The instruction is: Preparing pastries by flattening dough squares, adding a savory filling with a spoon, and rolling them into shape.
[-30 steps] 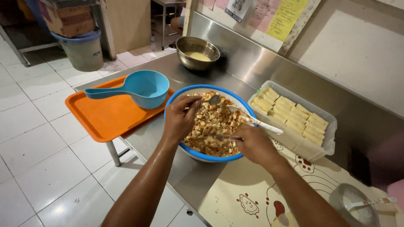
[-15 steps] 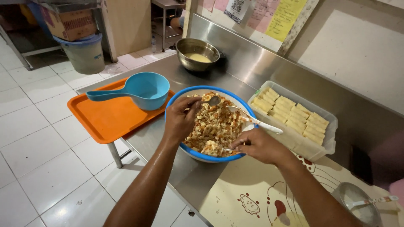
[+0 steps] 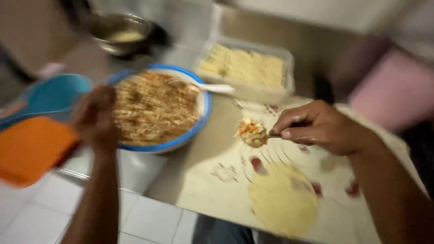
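Observation:
The view is motion-blurred. A blue-rimmed bowl point(image 3: 204, 108) full of brown mixed filling sits on the steel counter. My left hand point(image 3: 96, 118) rests at the bowl's left rim, fingers curled; whether it grips the rim I cannot tell. My right hand point(image 3: 318, 126) is to the right of the bowl and holds a spoon by its handle, carrying a lump of filling point(image 3: 251, 132) above a pale patterned mat point(image 3: 212, 180). A thin round yellow wrapper point(image 3: 283, 202) lies on the mat just below the lump.
A clear tray of pale rolled pieces point(image 3: 246, 68) stands behind the mat, a white spoon point(image 3: 219, 88) leaning in the bowl. A metal bowl point(image 3: 121, 34) sits at the back. A teal ladle-bowl point(image 3: 49, 95) rests on an orange tray point(image 3: 31, 149) at left. Tiled floor lies below.
My right hand has left the bowl and moved right with a spoonful of filling, now over the mat. The camera swung right and down; my left hand stays at the bowl.

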